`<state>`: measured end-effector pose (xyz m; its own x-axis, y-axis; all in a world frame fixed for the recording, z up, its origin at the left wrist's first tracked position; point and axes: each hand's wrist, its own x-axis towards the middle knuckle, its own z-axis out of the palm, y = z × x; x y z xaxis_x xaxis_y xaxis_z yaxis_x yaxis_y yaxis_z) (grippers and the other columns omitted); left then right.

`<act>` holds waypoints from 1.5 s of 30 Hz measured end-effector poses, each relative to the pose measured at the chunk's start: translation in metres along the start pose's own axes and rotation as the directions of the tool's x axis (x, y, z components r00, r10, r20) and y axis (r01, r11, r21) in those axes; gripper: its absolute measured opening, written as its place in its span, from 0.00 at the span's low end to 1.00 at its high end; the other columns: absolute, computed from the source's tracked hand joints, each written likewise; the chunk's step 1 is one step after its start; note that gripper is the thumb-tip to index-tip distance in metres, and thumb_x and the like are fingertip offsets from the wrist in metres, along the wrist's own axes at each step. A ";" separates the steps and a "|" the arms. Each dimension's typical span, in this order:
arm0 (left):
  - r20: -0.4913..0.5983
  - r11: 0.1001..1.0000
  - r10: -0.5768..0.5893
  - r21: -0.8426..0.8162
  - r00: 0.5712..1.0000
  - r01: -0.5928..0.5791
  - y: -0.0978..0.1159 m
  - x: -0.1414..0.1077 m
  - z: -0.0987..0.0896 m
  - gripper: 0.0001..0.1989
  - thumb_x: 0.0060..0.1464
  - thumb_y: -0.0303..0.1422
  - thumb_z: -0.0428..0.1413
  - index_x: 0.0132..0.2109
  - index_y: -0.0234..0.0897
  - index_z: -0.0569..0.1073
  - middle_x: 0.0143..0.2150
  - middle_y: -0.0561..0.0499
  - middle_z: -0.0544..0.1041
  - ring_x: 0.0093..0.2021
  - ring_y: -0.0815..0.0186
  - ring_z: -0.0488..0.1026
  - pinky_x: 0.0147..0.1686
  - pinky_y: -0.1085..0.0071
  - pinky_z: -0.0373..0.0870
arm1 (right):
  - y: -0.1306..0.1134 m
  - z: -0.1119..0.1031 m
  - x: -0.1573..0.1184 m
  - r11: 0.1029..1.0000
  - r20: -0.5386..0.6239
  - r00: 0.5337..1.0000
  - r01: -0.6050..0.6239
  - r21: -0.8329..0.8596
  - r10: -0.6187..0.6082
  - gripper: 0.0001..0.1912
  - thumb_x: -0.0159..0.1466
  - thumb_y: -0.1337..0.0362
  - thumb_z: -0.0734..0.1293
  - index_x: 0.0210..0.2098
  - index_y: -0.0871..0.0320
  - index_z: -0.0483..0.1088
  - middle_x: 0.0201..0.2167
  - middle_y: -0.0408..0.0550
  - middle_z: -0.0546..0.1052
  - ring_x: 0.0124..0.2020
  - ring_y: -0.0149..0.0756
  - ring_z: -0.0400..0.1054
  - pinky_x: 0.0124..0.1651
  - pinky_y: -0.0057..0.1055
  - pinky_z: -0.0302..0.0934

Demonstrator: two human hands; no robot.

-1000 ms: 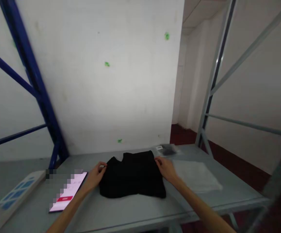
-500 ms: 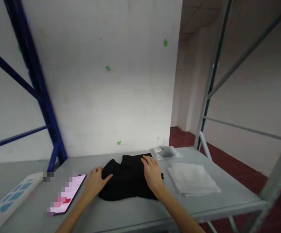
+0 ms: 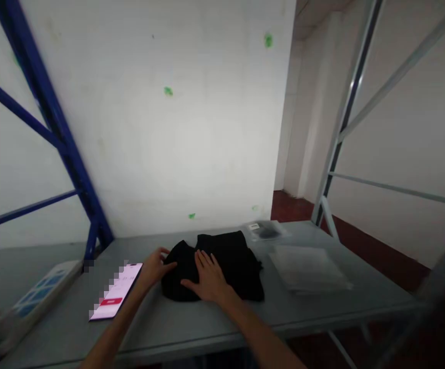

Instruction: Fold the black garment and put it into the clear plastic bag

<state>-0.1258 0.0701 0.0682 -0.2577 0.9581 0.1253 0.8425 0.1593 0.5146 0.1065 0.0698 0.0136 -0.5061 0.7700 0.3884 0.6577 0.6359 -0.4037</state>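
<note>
A black cloth garment (image 3: 232, 261) lies folded on the grey table, its shape too dark to make out in full. My left hand (image 3: 156, 267) rests at the garment's left edge, with the thumb on the cloth and the fingers apart from it. Flat on the left part of the garment lies my right hand (image 3: 209, 277), fingers stretched out and thumb spread towards the left. Neither hand lifts the cloth.
Right of the garment is a stack of clear plastic bags (image 3: 309, 269). Behind it lies a bagged dark item (image 3: 266, 230) with a white label. A lit phone (image 3: 120, 292) and a white box with blue pictures (image 3: 45, 289) are at left. Blue posts (image 3: 66, 138) flank the table (image 3: 191, 328).
My right hand has moved left across the garment, from its right part to near my left hand. The camera view has shifted slightly.
</note>
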 end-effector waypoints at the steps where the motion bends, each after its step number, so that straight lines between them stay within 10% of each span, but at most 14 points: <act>1: -0.013 1.000 0.003 0.002 1.000 -0.003 0.002 0.001 -0.003 0.25 0.47 0.41 0.65 0.51 0.37 0.74 0.44 0.44 0.82 0.41 0.55 0.80 0.38 0.66 0.72 | 0.000 0.000 0.000 1.000 0.001 1.000 0.001 0.000 -0.001 0.53 0.68 0.30 0.57 0.75 0.67 0.54 0.75 0.63 0.57 0.77 0.53 0.48 0.77 0.52 0.40; 7: 0.079 0.998 0.047 0.028 0.996 -0.050 0.019 0.005 -0.015 0.24 0.40 0.35 0.67 0.49 0.39 0.79 0.45 0.45 0.83 0.47 0.54 0.80 0.45 0.67 0.72 | -0.002 0.000 -0.001 1.000 0.005 1.000 -0.013 0.006 0.013 0.57 0.66 0.28 0.58 0.75 0.68 0.53 0.75 0.63 0.56 0.77 0.52 0.47 0.78 0.52 0.38; 15: 0.325 0.996 -0.080 -0.021 0.942 0.091 0.018 0.011 -0.024 0.19 0.43 0.50 0.63 0.28 0.37 0.76 0.20 0.53 0.71 0.24 0.61 0.73 0.21 0.71 0.64 | -0.001 0.001 -0.002 1.000 -0.003 1.000 -0.013 0.014 0.013 0.58 0.65 0.27 0.59 0.76 0.67 0.52 0.75 0.63 0.55 0.77 0.53 0.46 0.78 0.52 0.37; 24: 0.247 0.933 -0.062 -0.330 0.967 0.144 0.042 0.011 -0.014 0.18 0.50 0.43 0.63 0.42 0.38 0.69 0.31 0.53 0.77 0.32 0.62 0.78 0.26 0.71 0.77 | -0.006 0.000 -0.001 0.999 0.010 0.999 -0.045 -0.010 0.045 0.58 0.64 0.29 0.61 0.75 0.70 0.52 0.75 0.66 0.55 0.77 0.54 0.46 0.78 0.53 0.37; 37: 0.084 0.925 0.052 -0.379 0.995 -0.016 0.124 0.011 0.036 0.21 0.46 0.28 0.67 0.46 0.37 0.69 0.35 0.51 0.78 0.33 0.61 0.78 0.33 0.67 0.75 | -0.015 -0.008 -0.039 0.973 -0.105 0.972 -0.219 -0.073 0.211 0.49 0.68 0.42 0.65 0.74 0.75 0.54 0.74 0.70 0.55 0.78 0.57 0.45 0.78 0.52 0.39; 45: 0.086 0.697 0.022 -0.716 0.996 0.046 0.136 -0.021 0.094 0.20 0.56 0.49 0.62 0.44 0.37 0.70 0.38 0.44 0.80 0.39 0.58 0.81 0.32 0.67 0.76 | 0.011 -0.041 -0.071 0.949 -0.238 0.943 -0.273 -0.155 0.232 0.39 0.73 0.56 0.61 0.76 0.69 0.49 0.76 0.63 0.53 0.78 0.53 0.46 0.76 0.53 0.48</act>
<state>0.0387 0.0946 0.0556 -0.1972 0.9783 0.0636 0.2364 -0.0155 0.9715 0.1721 0.0201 0.0158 -0.1918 0.8618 0.4696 0.8491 0.3857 -0.3610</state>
